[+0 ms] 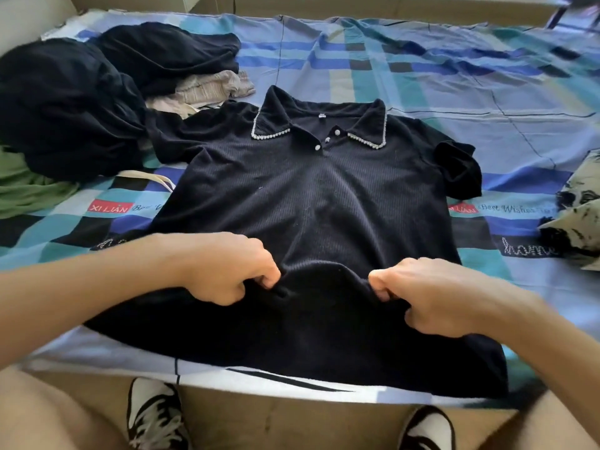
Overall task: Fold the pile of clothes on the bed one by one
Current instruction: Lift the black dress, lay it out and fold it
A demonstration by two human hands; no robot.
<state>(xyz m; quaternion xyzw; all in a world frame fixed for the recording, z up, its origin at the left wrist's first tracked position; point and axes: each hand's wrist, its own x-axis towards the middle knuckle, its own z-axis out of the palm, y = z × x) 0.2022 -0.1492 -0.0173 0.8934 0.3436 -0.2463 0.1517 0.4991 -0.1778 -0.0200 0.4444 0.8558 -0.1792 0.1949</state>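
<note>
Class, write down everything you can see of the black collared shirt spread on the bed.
The black collared shirt lies spread front up on the checked bedsheet, collar far from the person, hem at the bed's near edge. It looks like ribbed knit, short-sleeved, with pale beaded trim along the collar and pale buttons. The left hand and right hand each pinch its lower front. One sleeve lies by the pile of dark clothes.
</note>
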